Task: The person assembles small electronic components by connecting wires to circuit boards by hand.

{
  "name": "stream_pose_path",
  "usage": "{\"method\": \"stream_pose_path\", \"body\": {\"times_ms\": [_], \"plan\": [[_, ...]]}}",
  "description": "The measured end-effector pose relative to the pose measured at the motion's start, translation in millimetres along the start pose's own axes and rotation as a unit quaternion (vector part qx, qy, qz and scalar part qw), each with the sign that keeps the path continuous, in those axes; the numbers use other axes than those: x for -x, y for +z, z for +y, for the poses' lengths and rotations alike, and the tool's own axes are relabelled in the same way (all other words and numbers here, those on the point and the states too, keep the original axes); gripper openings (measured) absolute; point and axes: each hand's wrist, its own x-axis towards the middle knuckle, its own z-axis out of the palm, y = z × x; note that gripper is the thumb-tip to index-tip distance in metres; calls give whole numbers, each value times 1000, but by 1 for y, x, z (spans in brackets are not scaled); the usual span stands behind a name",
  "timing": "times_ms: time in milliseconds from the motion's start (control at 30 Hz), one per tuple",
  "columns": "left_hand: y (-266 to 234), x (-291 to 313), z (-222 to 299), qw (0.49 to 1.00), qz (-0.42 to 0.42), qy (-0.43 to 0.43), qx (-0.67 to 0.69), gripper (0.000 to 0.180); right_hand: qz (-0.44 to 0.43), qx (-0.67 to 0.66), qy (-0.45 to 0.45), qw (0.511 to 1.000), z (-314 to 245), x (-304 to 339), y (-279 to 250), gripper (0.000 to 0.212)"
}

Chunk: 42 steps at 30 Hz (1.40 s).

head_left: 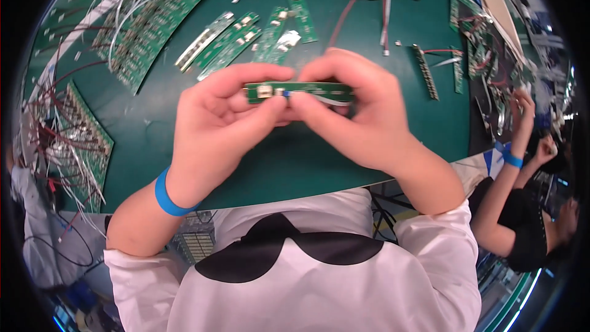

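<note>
Between both hands, above the green table mat, is a narrow green circuit board (319,91) with a pale connector near its left end. My left hand (230,101) grips the left part, thumb in front and fingers behind. My right hand (353,98) closes round the right part, its thumb tip beside a small blue-and-white piece near the board's middle. A white wire runs along the board's right half, partly under my right fingers. Red wire (342,21) rises behind my right hand; whether it joins the held board I cannot tell.
Several loose narrow boards (227,43) lie just beyond my hands. Large wired board panels (163,18) spread at the far left, with another panel (86,141) nearer. More boards and cables (482,49) crowd the right. A co-worker's hand (522,107) is at the right edge.
</note>
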Motion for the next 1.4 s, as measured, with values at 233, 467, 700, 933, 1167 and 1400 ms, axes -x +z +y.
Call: {"method": "stream_pose_path", "body": {"times_ms": [233,467,700,933,1167,1400], "plan": [[-12,3,9,991,-69,-8,-112,27,-70,-33,-5,997,4,-1,-5,11],[-17,8,7,996,-73,-21,-56,26,-78,-14,23,997,-1,0,1,13],[-14,7,7,994,-67,-61,-58,26,-79,2,27,996,1,2,4,11],[-11,7,5,995,-62,-64,-41,26,-78,-43,91,992,0,5,2,10],[-7,3,3,996,-51,-66,-44,27,-78,-57,118,988,2,4,0,9],[-9,4,-3,999,-11,-52,11,21,-52,35,-8,998,2,0,8,8]]}}
